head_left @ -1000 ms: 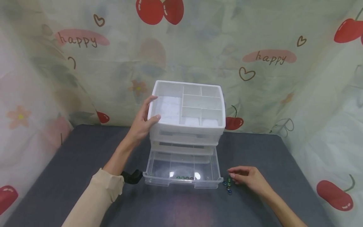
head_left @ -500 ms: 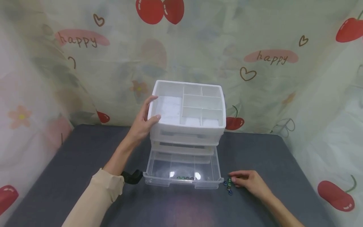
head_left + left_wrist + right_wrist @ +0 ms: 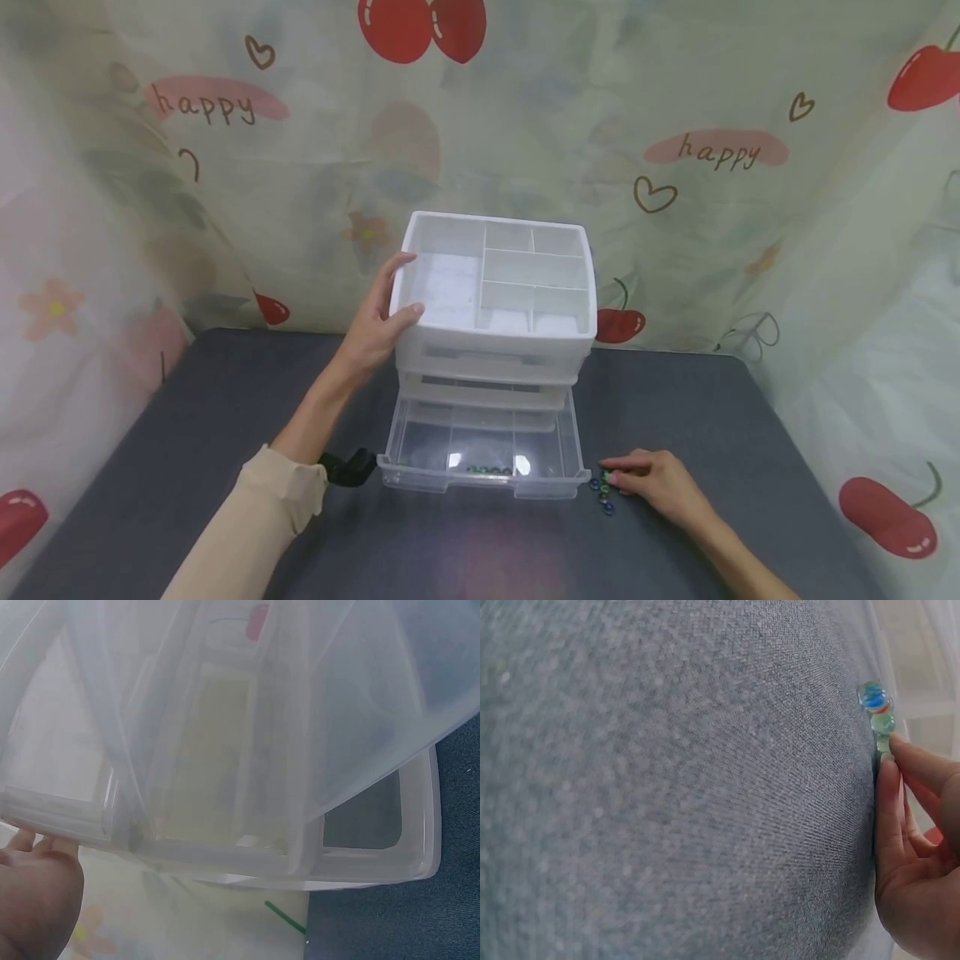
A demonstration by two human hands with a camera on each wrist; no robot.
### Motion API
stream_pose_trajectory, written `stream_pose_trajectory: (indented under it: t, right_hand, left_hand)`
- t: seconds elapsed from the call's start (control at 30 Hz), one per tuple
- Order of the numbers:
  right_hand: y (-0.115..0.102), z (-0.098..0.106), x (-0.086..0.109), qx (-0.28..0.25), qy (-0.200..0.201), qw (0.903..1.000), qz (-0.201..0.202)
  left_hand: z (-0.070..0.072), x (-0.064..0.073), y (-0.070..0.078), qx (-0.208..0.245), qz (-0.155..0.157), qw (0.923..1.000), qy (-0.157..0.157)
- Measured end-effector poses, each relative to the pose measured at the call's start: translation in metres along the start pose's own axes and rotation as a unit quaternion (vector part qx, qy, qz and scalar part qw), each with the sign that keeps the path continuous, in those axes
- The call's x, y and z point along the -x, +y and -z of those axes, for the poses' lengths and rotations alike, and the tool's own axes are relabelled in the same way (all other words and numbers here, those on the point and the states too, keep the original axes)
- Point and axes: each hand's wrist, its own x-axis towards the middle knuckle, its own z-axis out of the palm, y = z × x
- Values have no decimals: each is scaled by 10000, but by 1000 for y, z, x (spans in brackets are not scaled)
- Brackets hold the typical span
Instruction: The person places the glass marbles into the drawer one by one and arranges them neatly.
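Note:
A white storage box with clear drawers (image 3: pixel 498 346) stands on the table. My left hand (image 3: pixel 375 321) grips its top-left edge, thumb over the rim; fingers of that hand (image 3: pixel 45 900) also show in the left wrist view. The bottom drawer (image 3: pixel 480 482) is pulled out toward me, with a short row of marbles (image 3: pixel 489 471) inside near its front. To the right of the drawer, several glass marbles (image 3: pixel 606 498) lie on the cloth. My right hand (image 3: pixel 663 483) is low beside them, its thumb and forefinger pinching a pale green marble (image 3: pixel 884 742) at the cluster's end.
A dark grey cloth (image 3: pixel 480 550) covers the table. A patterned curtain (image 3: pixel 525 108) hangs behind and at both sides. A black strap-like thing (image 3: pixel 351 468) sits at my left sleeve, close to the drawer's left front corner.
My right hand has shifted slightly down, and its fingertips have come together at the marbles. The left hand, the box and the open drawer stay where they were.

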Motion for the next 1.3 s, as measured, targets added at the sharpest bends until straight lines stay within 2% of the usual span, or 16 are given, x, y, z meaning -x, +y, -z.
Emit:
stream_pose_trajectory:
  t: [0.2,0.37,0.73,0.9,1.03,1.17,1.3]
  right_hand:
    - [0,-2,-1,230,118,9997,-15]
    - [0,-3,-1,169,196,9996,-117]
    - [1,0,-1,-1094,7,9929,-471]
    - [3,1,-1,-1938,-154,9786,-672]
    - [1,1,-3,-2271,-126,9722,-552]
    - [-5,1,-7,-2307,105,9728,-210]
    - [-16,4,-7,-2195,160,9754,-95]
  left_hand:
    - [0,1,0,-29,10,10000,-26]
    - [0,1,0,-30,30,10000,-39]
    - [0,1,0,-40,-32,10000,-14]
    - [0,0,-1,18,-43,10000,-20]
    - [0,0,-2,69,-12,10000,-21]
    - [-1,0,1,98,30,9999,2]
    - [0,0,0,67,49,10000,-7]
